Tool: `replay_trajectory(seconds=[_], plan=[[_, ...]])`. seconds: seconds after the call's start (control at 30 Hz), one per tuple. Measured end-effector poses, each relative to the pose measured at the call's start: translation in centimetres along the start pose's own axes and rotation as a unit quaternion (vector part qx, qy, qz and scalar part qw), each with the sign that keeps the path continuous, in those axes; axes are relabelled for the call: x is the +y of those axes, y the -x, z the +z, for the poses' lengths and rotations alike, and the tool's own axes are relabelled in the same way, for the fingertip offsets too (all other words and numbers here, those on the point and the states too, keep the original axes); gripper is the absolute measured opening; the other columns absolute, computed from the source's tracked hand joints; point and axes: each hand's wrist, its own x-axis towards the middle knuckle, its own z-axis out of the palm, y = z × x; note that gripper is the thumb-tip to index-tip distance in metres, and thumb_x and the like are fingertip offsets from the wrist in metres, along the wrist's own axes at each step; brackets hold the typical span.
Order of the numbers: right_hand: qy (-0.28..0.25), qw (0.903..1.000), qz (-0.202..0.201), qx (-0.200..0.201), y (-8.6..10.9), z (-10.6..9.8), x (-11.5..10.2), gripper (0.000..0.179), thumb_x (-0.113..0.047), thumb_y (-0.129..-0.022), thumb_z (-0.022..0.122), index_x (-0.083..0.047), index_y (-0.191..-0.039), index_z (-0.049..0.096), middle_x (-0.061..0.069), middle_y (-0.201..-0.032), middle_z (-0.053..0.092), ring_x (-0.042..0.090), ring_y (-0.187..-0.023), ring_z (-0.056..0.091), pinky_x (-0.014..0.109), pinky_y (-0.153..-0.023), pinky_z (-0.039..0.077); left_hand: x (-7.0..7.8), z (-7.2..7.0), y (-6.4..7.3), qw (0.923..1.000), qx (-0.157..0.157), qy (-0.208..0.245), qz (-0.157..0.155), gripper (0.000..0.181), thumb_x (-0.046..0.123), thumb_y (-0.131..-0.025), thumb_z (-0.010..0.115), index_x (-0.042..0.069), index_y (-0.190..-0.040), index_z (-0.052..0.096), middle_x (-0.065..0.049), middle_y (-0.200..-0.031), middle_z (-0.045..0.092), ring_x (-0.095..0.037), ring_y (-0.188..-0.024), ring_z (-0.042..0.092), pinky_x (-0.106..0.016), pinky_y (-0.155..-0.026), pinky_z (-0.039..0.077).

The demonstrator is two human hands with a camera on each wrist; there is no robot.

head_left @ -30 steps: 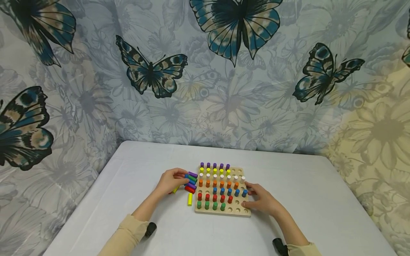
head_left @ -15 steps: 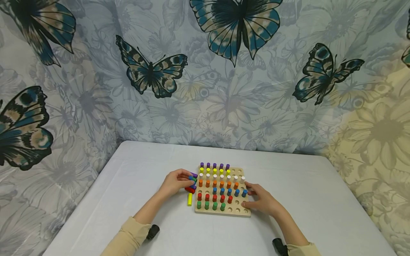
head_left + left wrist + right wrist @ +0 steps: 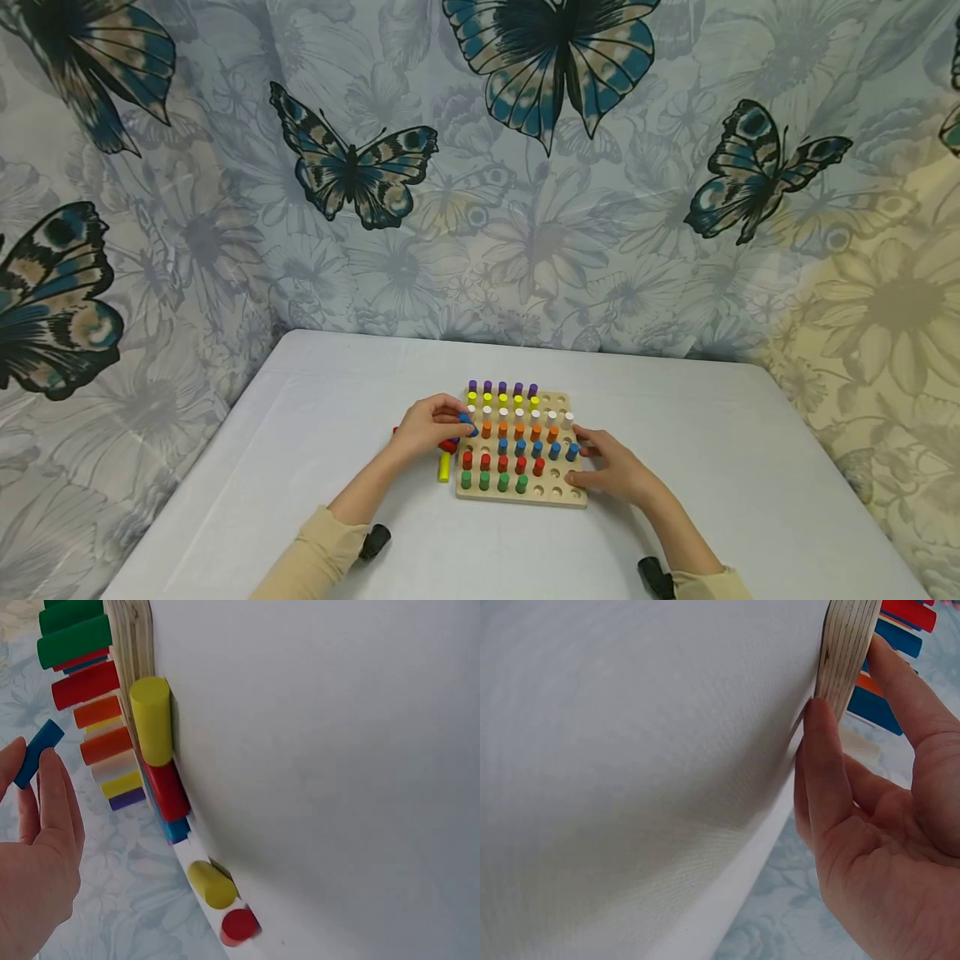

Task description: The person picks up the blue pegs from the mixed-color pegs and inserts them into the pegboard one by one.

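My left hand (image 3: 429, 429) pinches a blue peg (image 3: 39, 752) between thumb and fingers. It is held above the left edge of a wooden pegboard (image 3: 517, 500), near the white and orange rows. The board carries upright pegs in rows of purple, yellow, white, orange, blue, red and green, with some holes bare. My right hand (image 3: 611, 468) grips the board's right edge, the thumb on its top face and fingers against its side. In the left wrist view, a loose yellow peg (image 3: 152, 724) and a red peg (image 3: 166, 791) lie along the board's left side.
Farther along, another yellow peg (image 3: 214, 886) and a red peg (image 3: 240, 928) lie on the white table (image 3: 337, 375). My left hand hides part of the loose pegs in the head view. A butterfly-patterned cloth (image 3: 525, 250) hangs behind the table.
My left hand has moved right with the blue peg, from the loose pegs to over the board's left edge. My right hand stays in place on the board.
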Motion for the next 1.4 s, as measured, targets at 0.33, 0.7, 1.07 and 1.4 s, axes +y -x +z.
replay_trajectory(seconds=[0.33,0.7,1.07,1.4], plan=[[0.001,1.0,0.0,0.0,0.1,0.0,-0.1,0.089,-0.035,-0.076,0.084,-0.004,-0.148,0.039,0.014,-0.134,0.051,0.034,-0.123,0.049,0.063,-0.102,0.033,0.7,1.4,-0.1,0.9991,-0.037,-0.009,0.019,0.029,0.013,-0.085,0.076,0.001,-0.109,0.066,-0.005,-0.099,0.07,-0.02,-0.093,0.067,-0.03,-0.079,0.056],[-0.005,1.0,-0.001,-0.003,0.1,-0.1,-0.2,0.089,-0.033,-0.077,0.083,-0.004,-0.148,0.038,0.014,-0.134,0.05,0.034,-0.123,0.048,0.064,-0.103,0.032,-0.1,2.2,-0.4,0.9939,-0.045,-0.087,0.05,0.017,0.007,-0.085,0.076,0.007,-0.099,0.068,-0.004,-0.096,0.069,-0.015,-0.087,0.066,-0.029,-0.078,0.055],[-0.002,1.0,0.002,-0.002,0.0,0.0,0.0,0.09,-0.035,-0.076,0.084,-0.005,-0.148,0.039,0.013,-0.132,0.051,0.034,-0.122,0.049,0.064,-0.103,0.033,-0.1,2.4,0.1,0.9873,-0.058,-0.129,0.072,0.014,0.004,-0.084,0.076,0.007,-0.095,0.069,-0.002,-0.093,0.07,-0.014,-0.084,0.067,-0.023,-0.072,0.056],[0.0,1.0,0.003,-0.002,0.0,0.1,-0.2,0.091,-0.036,-0.076,0.084,-0.004,-0.148,0.038,0.014,-0.134,0.05,0.035,-0.123,0.048,0.064,-0.102,0.033,-0.1,2.5,0.2,0.9808,-0.06,-0.162,0.091,0.014,0.006,-0.085,0.075,0.009,-0.098,0.072,-0.007,-0.096,0.071,-0.013,-0.083,0.066,-0.023,-0.072,0.055]])
